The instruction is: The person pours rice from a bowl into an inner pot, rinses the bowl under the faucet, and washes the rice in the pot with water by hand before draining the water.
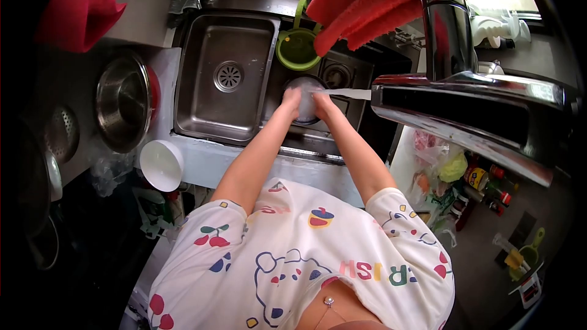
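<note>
Over the right-hand sink basin (281, 137), my two hands grip a round, pale, see-through dish (307, 95), possibly glass, from opposite sides. My left hand (293, 100) is on its left edge and my right hand (321, 105) on its right edge. Most of my fingertips are hidden against the dish. A stream of water (348, 93) runs from the chrome faucet (449, 30) onto the dish. Just beyond it sits a green strainer or pot with a handle (298, 49).
The left basin (226, 110) has a round drain. A white bowl (161, 165) and a steel pot (124, 105) stand to the left. A red cloth (391, 3) hangs over the faucet. Bottles (483, 180) and plastic bags (431, 153) lie to the right.
</note>
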The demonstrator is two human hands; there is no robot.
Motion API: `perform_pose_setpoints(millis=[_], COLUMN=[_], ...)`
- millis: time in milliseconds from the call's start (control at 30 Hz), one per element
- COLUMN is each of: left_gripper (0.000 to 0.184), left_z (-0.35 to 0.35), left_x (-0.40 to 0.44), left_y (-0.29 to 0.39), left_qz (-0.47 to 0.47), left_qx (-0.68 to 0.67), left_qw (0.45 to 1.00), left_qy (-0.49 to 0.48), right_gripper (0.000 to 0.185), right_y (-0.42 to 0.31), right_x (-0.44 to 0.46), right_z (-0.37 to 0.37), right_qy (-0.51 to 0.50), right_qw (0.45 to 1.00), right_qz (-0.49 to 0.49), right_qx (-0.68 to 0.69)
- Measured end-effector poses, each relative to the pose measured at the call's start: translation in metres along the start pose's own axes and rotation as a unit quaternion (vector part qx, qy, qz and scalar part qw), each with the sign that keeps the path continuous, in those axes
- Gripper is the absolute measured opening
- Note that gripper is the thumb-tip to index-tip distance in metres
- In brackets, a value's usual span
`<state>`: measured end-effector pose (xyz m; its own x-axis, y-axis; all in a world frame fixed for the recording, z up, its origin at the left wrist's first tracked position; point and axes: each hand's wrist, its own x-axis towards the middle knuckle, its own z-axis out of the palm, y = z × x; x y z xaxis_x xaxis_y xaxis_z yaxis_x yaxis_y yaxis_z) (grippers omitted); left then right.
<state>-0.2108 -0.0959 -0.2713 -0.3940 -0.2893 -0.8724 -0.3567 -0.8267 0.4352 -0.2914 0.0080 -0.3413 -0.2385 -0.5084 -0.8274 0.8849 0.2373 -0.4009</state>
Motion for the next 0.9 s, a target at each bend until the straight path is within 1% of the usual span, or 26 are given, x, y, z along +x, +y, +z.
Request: perform_pose_setpoints(millis=[33,100,133,167,233,267,333,367,400,433,500,533,567,600,733,833,900], left_gripper=[0.035,0.033,0.033,0.032,0.031,0.030,0.029,0.029,0.028,0.028,0.029,0.030,0.029,0.029,0.028,0.028,0.032], left_z=[0.000,0.001,0.000,0.000,-0.004,0.000,0.009,0.010,0.009,0.008,0.007,0.007,0.005,0.003,-0.001,-0.002,-0.002], left_x=[0.003,0.005,0.005,0.006,0.022,0.011,-0.020,-0.028,-0.031,-0.033,-0.033,-0.032,-0.029,-0.028,-0.036,-0.049,-0.054], left_y=[-0.002,-0.005,-0.006,-0.006,-0.019,-0.013,0.000,0.005,0.006,0.006,0.003,0.002,0.000,-0.001,-0.003,0.000,0.004], left_qz=[0.005,-0.016,-0.027,-0.013,0.014,0.029,0.058,0.088,0.118,0.149,0.164,0.172,0.175,0.178,0.179,0.209,0.210], left_qx=[-0.004,-0.002,-0.001,0.029,0.087,0.097,0.115,0.133,0.151,0.169,0.170,0.170,0.175,0.181,0.166,0.192,0.230], left_qw=[1.000,1.000,1.000,0.999,0.996,0.995,0.990,0.986,0.981,0.974,0.972,0.970,0.969,0.967,0.968,0.958,0.949], left_qy=[-0.010,0.001,0.007,0.004,-0.002,0.016,0.051,0.042,0.034,0.025,0.015,0.011,-0.003,-0.017,-0.050,-0.045,-0.043], right_gripper=[0.020,0.021,0.021,0.021,0.023,0.024,0.025,0.026,0.027,0.027,0.027,0.027,0.026,0.027,0.028,0.026,0.026], right_y=[0.006,0.012,0.015,0.018,0.033,0.049,0.067,0.071,0.073,0.055,0.010,-0.011,-0.021,-0.023,-0.025,-0.030,-0.037], right_x=[0.009,0.022,0.025,0.030,0.041,0.056,0.070,0.075,0.077,0.044,-0.035,-0.067,-0.083,-0.087,-0.101,-0.116,-0.131], right_z=[-0.009,-0.018,-0.019,-0.019,-0.022,-0.031,-0.044,-0.053,-0.061,-0.036,0.023,0.052,0.066,0.064,0.063,0.068,0.077], right_qy=[0.000,-0.004,0.009,0.023,0.060,0.082,0.075,0.045,0.015,0.023,0.046,0.089,0.132,0.129,0.102,0.080,0.066], right_qw=[1.000,1.000,1.000,1.000,0.992,0.975,0.971,0.984,0.983,0.983,0.976,0.977,0.976,0.975,0.958,0.960,0.962], right_qz=[0.003,0.007,-0.001,-0.008,-0.079,-0.143,-0.190,-0.173,-0.154,-0.174,-0.211,-0.185,-0.159,-0.151,-0.207,-0.191,-0.183], right_qx=[0.009,0.025,0.019,0.014,-0.072,-0.152,-0.120,-0.009,0.103,0.056,-0.036,-0.055,-0.073,-0.099,-0.170,-0.188,-0.190])
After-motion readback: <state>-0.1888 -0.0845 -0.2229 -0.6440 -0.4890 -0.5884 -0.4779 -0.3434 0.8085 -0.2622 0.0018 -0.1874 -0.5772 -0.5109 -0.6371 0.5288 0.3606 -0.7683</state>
